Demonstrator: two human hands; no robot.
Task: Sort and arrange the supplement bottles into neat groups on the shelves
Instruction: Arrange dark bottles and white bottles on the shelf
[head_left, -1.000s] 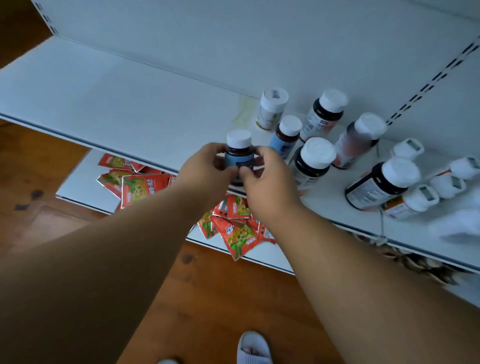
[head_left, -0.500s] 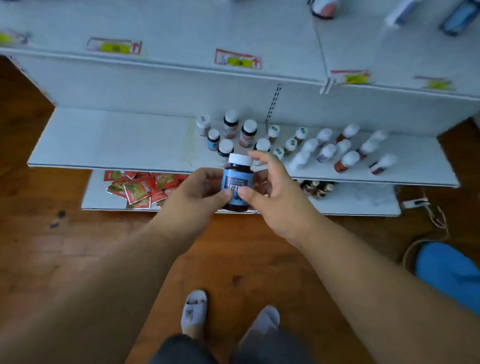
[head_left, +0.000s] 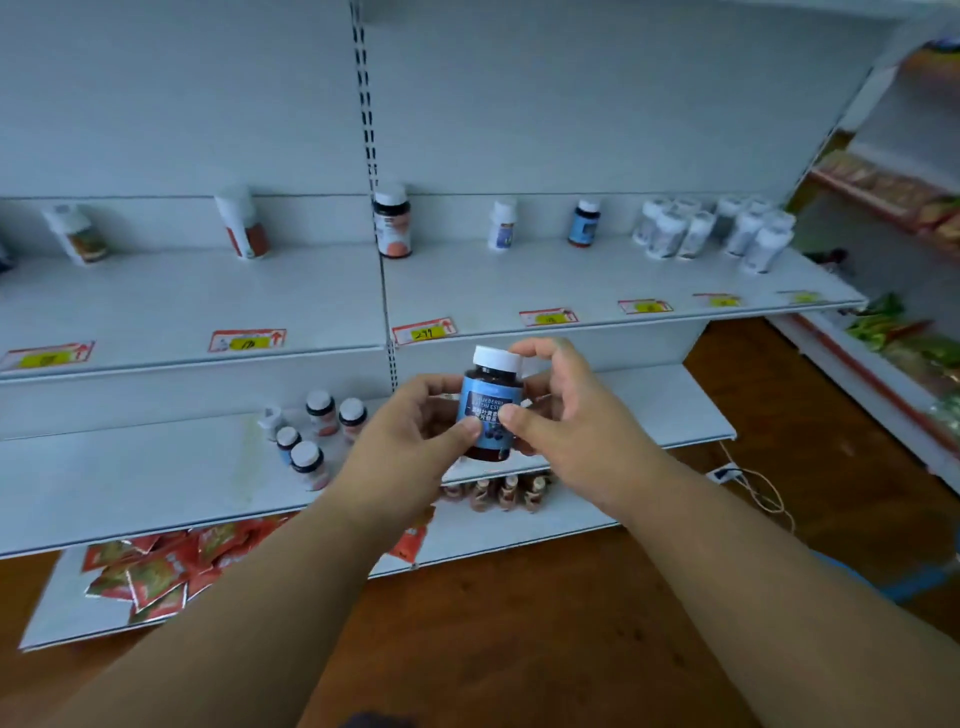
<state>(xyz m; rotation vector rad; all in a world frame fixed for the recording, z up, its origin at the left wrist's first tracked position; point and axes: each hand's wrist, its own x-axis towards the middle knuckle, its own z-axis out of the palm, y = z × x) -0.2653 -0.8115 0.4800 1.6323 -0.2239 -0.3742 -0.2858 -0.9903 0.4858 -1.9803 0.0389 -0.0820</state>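
Centre frame, a person's left hand (head_left: 410, 431) and right hand (head_left: 563, 410) pinch a blue-labelled supplement bottle (head_left: 488, 405) upright between curled fingers, label facing the camera, apparently to read it before matching the similar bottle (head_left: 584, 223) on the upper shelf (head_left: 597, 291).

You have one view only, worn on your head, looking forward and slightly down at the white shelving (head_left: 571, 291) from close, about arm's reach. Its wide lens bends the shelf edges, and your forearms run in from the bottom corners toward the middle.
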